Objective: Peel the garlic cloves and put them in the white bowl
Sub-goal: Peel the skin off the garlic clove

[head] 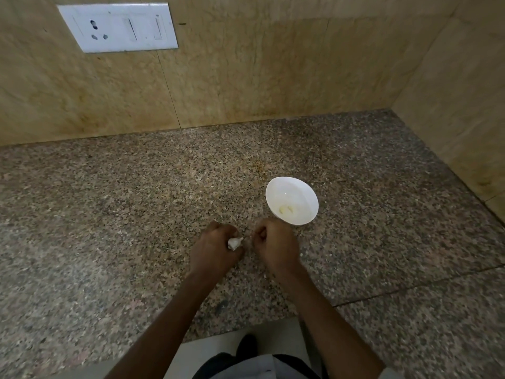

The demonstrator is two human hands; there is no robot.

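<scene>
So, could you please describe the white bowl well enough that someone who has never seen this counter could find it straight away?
Start from the speckled granite counter that runs into the corner of the tan walls. The white bowl stands on it just beyond the right hand. It is the only dish there, round and glossy, with a few pale pieces at the bottom.
</scene>
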